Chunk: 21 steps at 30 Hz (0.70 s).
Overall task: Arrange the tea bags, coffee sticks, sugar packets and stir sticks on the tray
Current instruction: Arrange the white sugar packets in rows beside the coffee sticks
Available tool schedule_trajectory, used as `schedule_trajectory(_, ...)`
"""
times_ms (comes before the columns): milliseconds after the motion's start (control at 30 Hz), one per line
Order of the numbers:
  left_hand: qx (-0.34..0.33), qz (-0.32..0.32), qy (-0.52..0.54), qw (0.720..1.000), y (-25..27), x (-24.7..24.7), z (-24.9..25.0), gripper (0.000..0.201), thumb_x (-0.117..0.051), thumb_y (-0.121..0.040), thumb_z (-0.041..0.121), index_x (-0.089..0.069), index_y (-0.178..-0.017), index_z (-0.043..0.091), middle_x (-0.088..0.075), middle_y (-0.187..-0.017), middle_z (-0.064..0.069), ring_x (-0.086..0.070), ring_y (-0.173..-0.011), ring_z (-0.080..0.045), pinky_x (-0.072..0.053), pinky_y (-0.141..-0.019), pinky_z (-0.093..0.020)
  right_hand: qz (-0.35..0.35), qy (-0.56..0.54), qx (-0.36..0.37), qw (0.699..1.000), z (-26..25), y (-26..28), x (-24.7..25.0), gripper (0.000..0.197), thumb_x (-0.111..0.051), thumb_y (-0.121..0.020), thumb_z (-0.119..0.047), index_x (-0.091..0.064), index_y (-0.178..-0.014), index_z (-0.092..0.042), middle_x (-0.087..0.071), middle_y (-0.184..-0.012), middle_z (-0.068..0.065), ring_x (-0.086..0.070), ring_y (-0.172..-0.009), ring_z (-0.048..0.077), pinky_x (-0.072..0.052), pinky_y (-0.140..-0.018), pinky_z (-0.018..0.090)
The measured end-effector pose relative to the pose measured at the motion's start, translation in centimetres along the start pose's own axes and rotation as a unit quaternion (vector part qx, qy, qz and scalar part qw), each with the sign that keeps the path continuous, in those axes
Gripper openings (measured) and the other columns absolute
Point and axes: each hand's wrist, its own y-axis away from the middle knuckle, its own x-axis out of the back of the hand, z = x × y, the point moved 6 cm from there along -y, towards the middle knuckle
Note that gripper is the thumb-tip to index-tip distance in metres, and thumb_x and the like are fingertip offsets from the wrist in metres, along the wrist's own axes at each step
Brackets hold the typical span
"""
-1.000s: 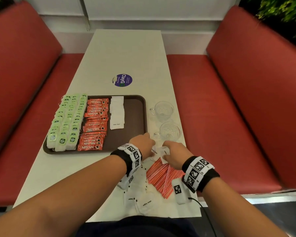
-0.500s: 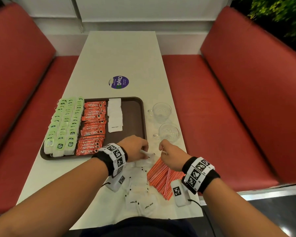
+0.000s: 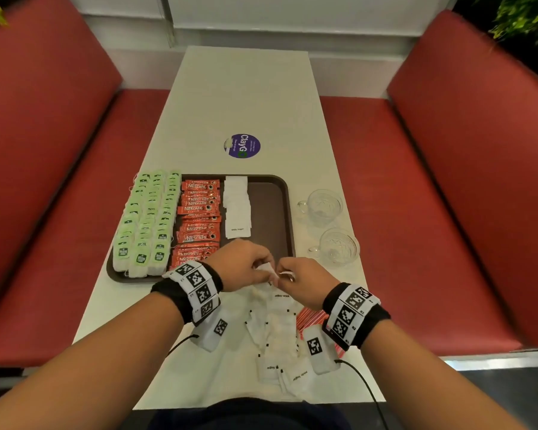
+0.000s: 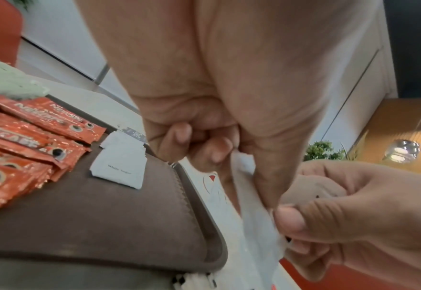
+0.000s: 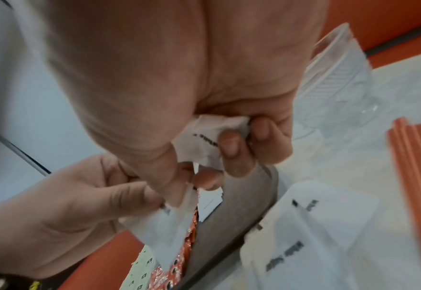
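Both hands meet just off the tray's (image 3: 288, 193) six o'clock corner. The left hand (image 3: 239, 265) and right hand (image 3: 305, 282) each pinch a sugar packet (image 3: 266, 270): light, limp paper, I reckon, best gripped by its edges.

The head view looks forward and down along the table (image 3: 246, 97) from above, both forearms entering from the bottom edge. The left wrist view sits close under the left hand (image 4: 204, 82), facing the tray (image 4: 105, 212) at lower left. The right wrist view sits close under the right hand (image 5: 179, 74). Both wrist views share the tray rim and the opposite hand.
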Motion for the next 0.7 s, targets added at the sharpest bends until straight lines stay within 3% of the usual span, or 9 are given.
schedule_trajectory(100, 0.007, 0.071, 0.102, 0.992, 0.5, 1.4, -1.2, 0.016, -0.079, -0.081, 0.035, -0.071, -0.095, 0.031, -0.069, -0.081, 0.012, -0.064, -0.074, -0.005, -0.056, -0.070, -0.032, 0.014, -0.027, -0.010, 0.999, -0.8, -0.7, 0.2, 0.017, -0.064, -0.092, -0.027, -0.059, -0.076, -0.023, -0.063, -0.079, -0.006, -0.058, -0.072, 0.010, -0.049, -0.066, 0.028)
schedule_trajectory(200, 0.031, 0.080, 0.167, 0.982, 1.0, 2.0, -2.5, 0.027, -0.083, -0.075, 0.044, -0.072, -0.096, 0.030, -0.072, -0.087, 0.010, -0.068, -0.079, -0.006, -0.057, -0.071, -0.028, 0.058, -0.066, -0.030, 0.996, -1.2, -1.5, 0.6, 0.019, -0.065, -0.091, -0.029, -0.058, -0.080, -0.016, -0.068, -0.080, -0.002, -0.062, -0.074, 0.014, -0.051, -0.066, 0.030)
schedule_trajectory(267, 0.040, 0.072, 0.168, 0.982, 1.0, 2.1, -3.2, 0.032, -0.081, -0.075, 0.050, -0.074, -0.096, 0.027, -0.073, -0.086, 0.008, -0.068, -0.078, -0.006, -0.056, -0.069, -0.026, 0.077, -0.117, -0.036, 0.989, -1.4, -2.1, 0.6, 0.017, -0.066, -0.091, -0.036, -0.062, -0.089, -0.019, -0.072, -0.081, -0.003, -0.067, -0.080, 0.013, -0.056, -0.073, 0.032)
schedule_trajectory(367, 0.061, 0.104, 0.205, 0.971, 0.8, 2.7, -4.4, 0.014, -0.079, -0.083, 0.032, -0.075, -0.094, 0.024, -0.073, -0.079, 0.005, -0.063, -0.067, -0.005, -0.051, -0.062, -0.024, 0.073, -0.138, -0.031, 0.987, -1.6, -2.7, 0.0, 0.016, -0.059, -0.096, -0.037, -0.064, -0.106, -0.025, -0.073, -0.085, -0.005, -0.067, -0.083, 0.008, -0.053, -0.075, 0.028)
schedule_trajectory(467, 0.057, 0.092, 0.201, 0.973, 0.4, 3.2, -5.0, 0.016, -0.073, -0.089, 0.023, -0.075, -0.104, 0.026, -0.074, -0.086, 0.009, -0.067, -0.075, -0.005, -0.053, -0.067, -0.021, 0.101, -0.145, -0.039, 0.983, -1.8, -3.0, 0.2, 0.023, -0.053, -0.099, -0.035, -0.054, -0.120, -0.027, -0.069, -0.096, -0.007, -0.065, -0.089, 0.009, -0.052, -0.076, 0.029)
schedule_trajectory(567, 0.053, 0.067, 0.193, 0.978, 0.1, 3.4, -5.0, 0.016, -0.073, -0.089, 0.022, -0.075, -0.104, 0.027, -0.073, -0.086, 0.010, -0.067, -0.074, -0.002, -0.052, -0.066, -0.014, 0.106, -0.125, -0.038, 0.986, -2.0, -3.3, 0.2, 0.022, -0.051, -0.101, -0.029, -0.056, -0.121, -0.025, -0.068, -0.098, -0.005, -0.064, -0.091, 0.013, -0.055, -0.080, 0.033)
schedule_trajectory(633, 0.068, 0.075, 0.201, 0.974, -0.2, 3.5, -5.2, 0.012, -0.073, -0.090, 0.023, -0.074, -0.101, 0.028, -0.072, -0.083, 0.008, -0.064, -0.069, -0.001, -0.049, -0.061, -0.011, 0.101, -0.120, -0.043, 0.987, -2.0, -3.7, 0.2, 0.024, -0.050, -0.101, -0.026, -0.057, -0.124, -0.025, -0.068, -0.099, -0.005, -0.063, -0.091, 0.012, -0.054, -0.079, 0.030)
schedule_trajectory(700, 0.089, 0.093, 0.175, 0.976, -0.6, 3.6, -6.1, 0.014, -0.071, -0.091, 0.025, -0.074, -0.105, 0.025, -0.071, -0.087, 0.009, -0.064, -0.073, -0.001, -0.050, -0.067, -0.015, 0.087, -0.105, -0.061, 0.989, -1.8, -4.1, 0.0, 0.020, -0.049, -0.101, -0.025, -0.058, -0.120, -0.023, -0.066, -0.099, -0.006, -0.061, -0.086, 0.007, -0.049, -0.072, 0.022)
